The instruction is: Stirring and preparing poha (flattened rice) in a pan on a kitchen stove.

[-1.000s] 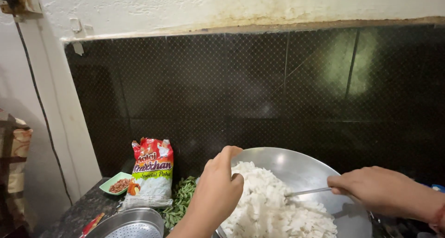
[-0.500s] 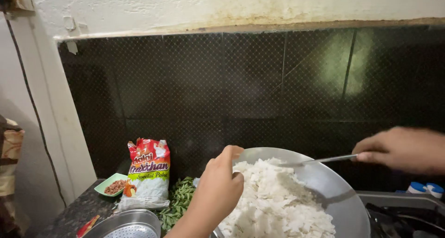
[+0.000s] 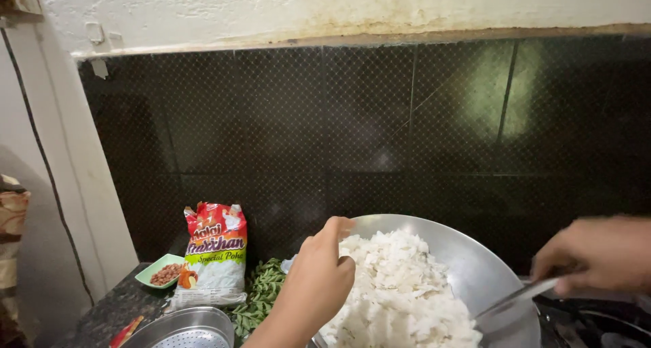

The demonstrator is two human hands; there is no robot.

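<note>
At the near edge of the dark stone bench (image 3: 102, 314) sits a round perforated steel strainer (image 3: 180, 329), cut off by the frame, with a small red wrapper (image 3: 126, 331) just left of it. The left hand (image 3: 319, 280) rests on the near rim of a wide steel wok (image 3: 468, 266), its grip curled loosely with the forefinger raised, touching the heap of white flattened rice (image 3: 400, 294) that fills the wok's left half. The right hand (image 3: 597, 253) pinches the handle of a steel spatula (image 3: 515, 300), whose blade slopes down against the wok's bare right wall. Between wok and packet lies a bunch of green leaves (image 3: 261, 297). Behind them stands an upright plastic packet (image 3: 213, 253), red on top with a yellow band and a clear lower part showing white flakes. Left of it sits a small pale green dish of brown nuts (image 3: 161, 272). Furthest back rises a black tiled wall (image 3: 380, 131).
</note>
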